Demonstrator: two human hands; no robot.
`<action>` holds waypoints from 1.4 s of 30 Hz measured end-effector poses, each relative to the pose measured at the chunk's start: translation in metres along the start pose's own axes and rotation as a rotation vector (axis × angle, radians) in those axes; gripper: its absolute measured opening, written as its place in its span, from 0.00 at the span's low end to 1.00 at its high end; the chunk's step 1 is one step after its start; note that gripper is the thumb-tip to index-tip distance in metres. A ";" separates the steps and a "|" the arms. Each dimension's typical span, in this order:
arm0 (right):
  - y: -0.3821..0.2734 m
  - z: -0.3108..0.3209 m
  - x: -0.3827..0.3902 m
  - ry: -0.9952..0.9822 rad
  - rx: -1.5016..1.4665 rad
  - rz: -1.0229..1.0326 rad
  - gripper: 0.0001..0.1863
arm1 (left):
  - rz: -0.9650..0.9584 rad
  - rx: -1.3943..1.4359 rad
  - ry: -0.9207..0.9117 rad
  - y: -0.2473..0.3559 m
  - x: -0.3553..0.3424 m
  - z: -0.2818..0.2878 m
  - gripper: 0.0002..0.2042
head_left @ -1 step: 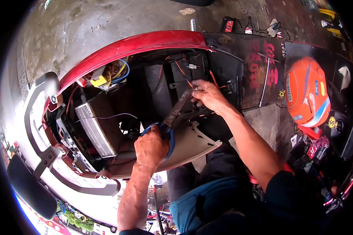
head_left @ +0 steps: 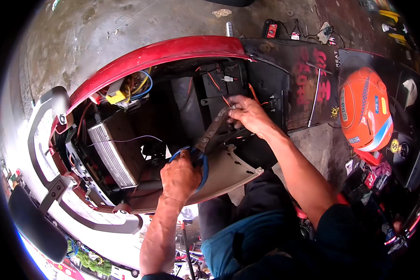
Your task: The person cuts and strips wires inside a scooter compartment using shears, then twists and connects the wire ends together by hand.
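My left hand (head_left: 179, 177) is closed round the blue handles of a pair of scissors (head_left: 213, 130), whose worn dark blades point up and to the right. At the blade tips, my right hand (head_left: 249, 114) pinches the end of a thin orange wire (head_left: 214, 81); the exact grip is partly hidden by the fingers. Both hands are over the open body of a red scooter (head_left: 172, 46). Inside it, a silver finned box (head_left: 112, 156) lies to the left, with a loose purple wire (head_left: 140, 138) across it. A yellow connector (head_left: 116, 97) and blue cable sit behind.
To the right, an orange helmet (head_left: 364, 109) rests on the scooter's black part, near a T-handle wrench (head_left: 316, 95) lying on a dark panel. A curved grab rail (head_left: 38, 140) and a black pad (head_left: 37, 224) stick out at the left. A red-and-black device (head_left: 271, 31) lies on the floor beyond.
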State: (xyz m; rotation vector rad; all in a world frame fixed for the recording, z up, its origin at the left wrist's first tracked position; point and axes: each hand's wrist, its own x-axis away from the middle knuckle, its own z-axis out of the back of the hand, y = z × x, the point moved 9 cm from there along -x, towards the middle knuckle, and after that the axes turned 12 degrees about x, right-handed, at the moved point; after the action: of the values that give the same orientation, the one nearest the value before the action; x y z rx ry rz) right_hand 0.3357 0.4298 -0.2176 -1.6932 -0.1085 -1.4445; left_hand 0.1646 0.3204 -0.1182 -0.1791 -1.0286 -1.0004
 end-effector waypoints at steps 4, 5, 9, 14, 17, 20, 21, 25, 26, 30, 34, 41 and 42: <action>-0.002 0.009 0.025 -0.020 -0.009 0.005 0.15 | -0.043 0.063 -0.032 0.006 0.002 -0.011 0.17; -0.004 0.010 0.030 -0.021 0.007 0.018 0.15 | -0.051 0.083 -0.044 0.009 0.004 -0.011 0.18; -0.007 0.010 0.040 -0.022 -0.057 0.147 0.12 | -0.084 0.199 -0.047 0.010 0.015 -0.006 0.16; -0.018 0.012 0.058 0.055 -0.233 0.216 0.12 | -0.122 0.228 -0.032 0.011 0.021 -0.005 0.16; -0.015 0.010 0.061 0.040 -0.268 0.179 0.14 | -0.115 0.288 -0.054 0.011 0.024 -0.004 0.16; -0.013 0.012 0.061 0.049 -0.179 0.194 0.15 | -0.092 0.358 -0.081 0.011 0.027 -0.002 0.17; -0.015 0.014 0.061 0.085 -0.034 0.220 0.15 | -0.083 0.390 -0.083 0.010 0.028 -0.001 0.17; -0.029 0.013 0.072 0.178 0.210 0.292 0.17 | -0.103 0.411 -0.062 0.008 0.031 0.001 0.16; -0.039 0.014 0.077 0.248 0.316 0.372 0.19 | -0.078 0.450 -0.117 0.005 0.030 -0.005 0.16; -0.060 0.017 0.092 0.388 0.620 0.532 0.31 | -0.043 0.506 -0.198 0.002 0.027 -0.013 0.14; -0.076 0.012 0.101 0.425 0.886 0.635 0.43 | -0.084 0.505 -0.183 0.002 0.024 -0.014 0.14; -0.077 0.010 0.100 0.403 0.895 0.677 0.45 | -0.001 0.575 -0.248 0.010 0.027 -0.022 0.12; -0.074 0.013 0.099 0.406 0.897 0.638 0.46 | -0.003 0.541 -0.246 0.011 0.027 -0.020 0.12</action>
State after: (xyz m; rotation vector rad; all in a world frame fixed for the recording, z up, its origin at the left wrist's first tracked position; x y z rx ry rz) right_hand 0.3348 0.4386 -0.0941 -0.5989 0.0147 -0.9809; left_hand 0.1897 0.2993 -0.1046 0.1498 -1.4883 -0.6805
